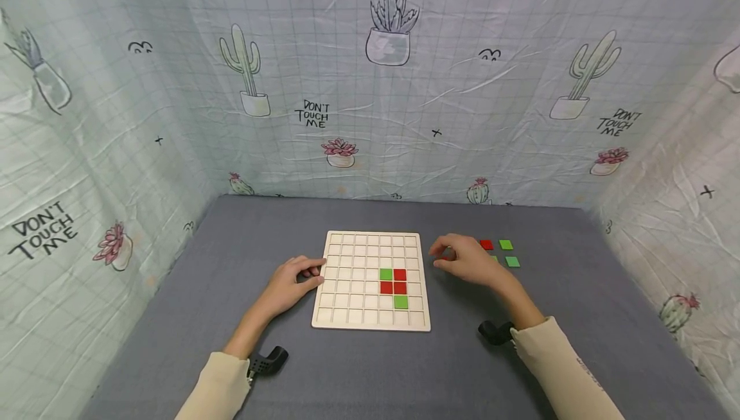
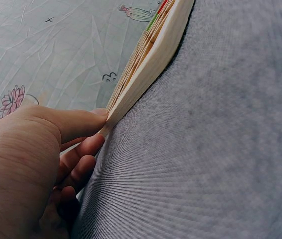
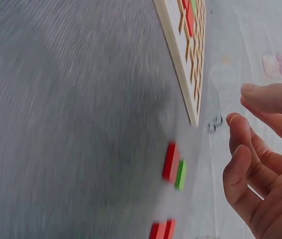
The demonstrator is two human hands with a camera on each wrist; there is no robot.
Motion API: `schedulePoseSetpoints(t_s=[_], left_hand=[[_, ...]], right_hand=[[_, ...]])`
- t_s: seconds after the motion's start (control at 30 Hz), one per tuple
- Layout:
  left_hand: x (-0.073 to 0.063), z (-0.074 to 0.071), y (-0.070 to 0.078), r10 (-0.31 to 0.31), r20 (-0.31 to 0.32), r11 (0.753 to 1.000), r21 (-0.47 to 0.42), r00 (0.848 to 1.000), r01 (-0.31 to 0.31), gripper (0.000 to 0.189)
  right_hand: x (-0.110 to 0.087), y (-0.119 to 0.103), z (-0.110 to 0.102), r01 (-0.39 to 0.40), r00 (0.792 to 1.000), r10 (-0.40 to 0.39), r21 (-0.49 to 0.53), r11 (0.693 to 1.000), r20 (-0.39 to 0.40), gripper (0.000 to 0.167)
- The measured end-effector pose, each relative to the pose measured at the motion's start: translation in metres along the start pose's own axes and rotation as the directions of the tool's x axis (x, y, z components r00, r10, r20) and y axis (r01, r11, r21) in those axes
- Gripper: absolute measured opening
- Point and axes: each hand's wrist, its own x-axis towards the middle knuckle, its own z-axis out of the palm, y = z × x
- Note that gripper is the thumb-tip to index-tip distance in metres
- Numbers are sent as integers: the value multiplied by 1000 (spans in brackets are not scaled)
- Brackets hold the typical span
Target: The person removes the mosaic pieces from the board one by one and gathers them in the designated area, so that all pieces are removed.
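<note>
A pale wooden grid board (image 1: 349,291) lies flat on the table. Red tiles (image 1: 399,275) and green tiles (image 1: 401,302) occupy several squares right of its centre. My left hand (image 1: 289,285) touches the board's left edge with thumb and index fingertips set apart; its other fingers are curled in, as the left wrist view shows. Beyond the board's right edge, my right hand (image 1: 467,259) hovers with bent fingers. A gap shows between its thumb and fingers (image 3: 239,132) in the right wrist view, with nothing held. Below it lie loose tiles, some partly hidden.
To the right of my right hand are a loose red tile (image 1: 486,245), a light green tile (image 1: 505,245) and a darker green tile (image 1: 512,261). The grey tablecloth (image 1: 370,372) meets a printed fabric backdrop (image 1: 370,169) behind and at both sides.
</note>
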Motion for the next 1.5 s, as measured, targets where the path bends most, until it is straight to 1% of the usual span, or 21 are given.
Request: schedulePoseSetpoints(t_s=[0.17,0.37,0.57,0.63,0.8,1.1,1.33,1.5], left_hand=[[1,0,0,8,-1,1000,9,1000,-8,38],[1,1,1,9,-2,1000,7,1000,-9,38],[1,1,0,1,2,1000,8,1000,-1,38],[1,1,0,-2,4,1000,6,1000,2,38],[1,1,2,-5,4,1000,5,1000,5,38],[0,0,1,6,0,1000,10,1000,-6,38],[-1,-1,1,8,-1,1000,14,1000,-8,38],[-1,-1,1,11,0,1000,11,1000,-11,38]], right_hand=[[13,-10,13,9,999,-8,-15,1000,40,17],[28,-18,27,37,994,-34,-28,999,102,14],[37,-22,40,81,986,-71,-63,995,151,12],[39,-23,44,81,985,-68,-80,993,160,11],[42,-25,49,66,986,-48,-109,992,162,11],[44,-29,49,44,982,-26,-91,995,188,16],[44,-31,50,28,986,-13,-87,996,166,14],[44,-31,52,41,988,-28,-78,996,154,15]])
